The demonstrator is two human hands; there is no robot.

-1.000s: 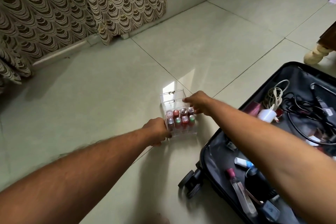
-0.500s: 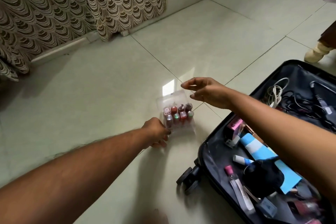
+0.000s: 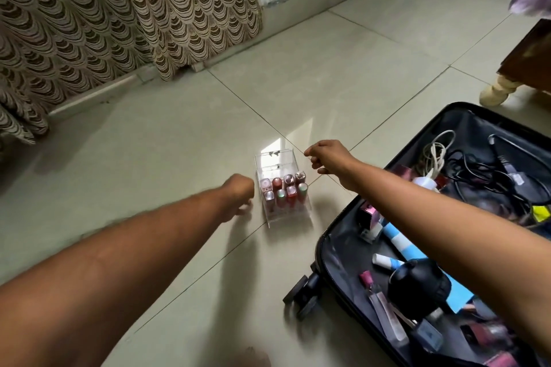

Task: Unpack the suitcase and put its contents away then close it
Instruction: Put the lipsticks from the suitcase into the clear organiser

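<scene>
Head view, looking down at tiled floor [image 3: 298,74]. I see the clear organizer [image 3: 283,188] standing upright on the tile, just left of the open suitcase [image 3: 337,247]. Eight or so tubes [image 3: 283,192] stand in its front section, caps up, in two rows.

Left hand [image 3: 238,192] sits just beside the organizer's left wall, fingers curled under, holding nothing that I can make out; it is blurred, so I can't tell whether a knuckle touches the plastic. Right hand [image 3: 325,156] hovers off the organizer's far right corner, apart from it, fingers loosely curled, empty.

Suitcase lies flat, lid side out of frame, one wheel [image 3: 304,296] on the floor at its near-left corner. Inside: a tangle of cables [image 3: 465,170] at the far end, a blue-and-white tube [image 3: 399,240] mid-case, a black round item [image 3: 417,286] near it, a pink-capped bottle [image 3: 375,298] toward me. My right forearm crosses over the case and hides part of it.

Patterned curtain [image 3: 119,15] hangs along the far wall. A furniture leg [image 3: 498,91] stands beyond the suitcase.
</scene>
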